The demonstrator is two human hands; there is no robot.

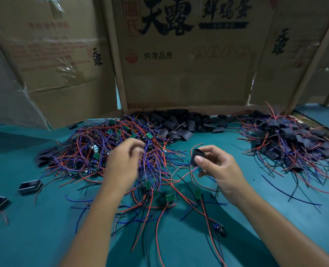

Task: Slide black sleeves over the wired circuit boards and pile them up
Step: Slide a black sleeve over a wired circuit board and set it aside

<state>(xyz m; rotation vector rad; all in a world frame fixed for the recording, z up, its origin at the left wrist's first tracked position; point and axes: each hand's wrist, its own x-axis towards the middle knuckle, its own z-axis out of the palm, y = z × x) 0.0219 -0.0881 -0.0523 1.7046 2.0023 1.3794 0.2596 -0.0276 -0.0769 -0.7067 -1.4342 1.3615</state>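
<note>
Black sleeve (196,158) pinched, right hand (218,168) (wires trailing).

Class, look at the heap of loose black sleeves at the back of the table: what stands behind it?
A cardboard wall printed with Chinese characters stands behind the black sleeves. Its bottom edge is hidden by them.

black sleeve (196,157), teal table (44,237), red-blue wires (102,149)

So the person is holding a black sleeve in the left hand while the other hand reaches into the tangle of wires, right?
Not quite: the head view shows the black sleeve pinched in the right hand, not the left. It is the left hand that reaches into the tangle of wires; it is blurred, so I cannot tell whether it has hold of anything.
</note>
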